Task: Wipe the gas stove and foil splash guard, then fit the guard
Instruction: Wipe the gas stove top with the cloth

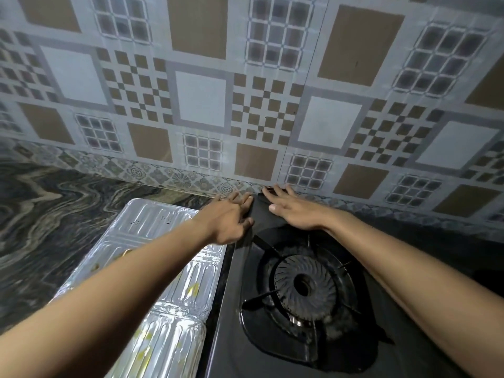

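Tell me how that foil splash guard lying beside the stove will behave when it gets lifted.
The foil splash guard looks like thin embossed sheet, so it is probably very light and may flex or crease if lifted by one edge. Its panel folds suggest that it would hinge rather than stay flat. The yellowish stains hint at grease, so it could be slippery.

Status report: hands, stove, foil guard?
Both hands flat at stove's back left corner, no grip. Guard lies flat left, stained, unfitted. Nothing blocking.

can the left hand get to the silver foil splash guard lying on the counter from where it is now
Probably yes. The left hand rests at the far left corner of the black gas stove, and the ribbed silver foil splash guard lies flat right beside it on the dark marbled counter, with nothing between them.
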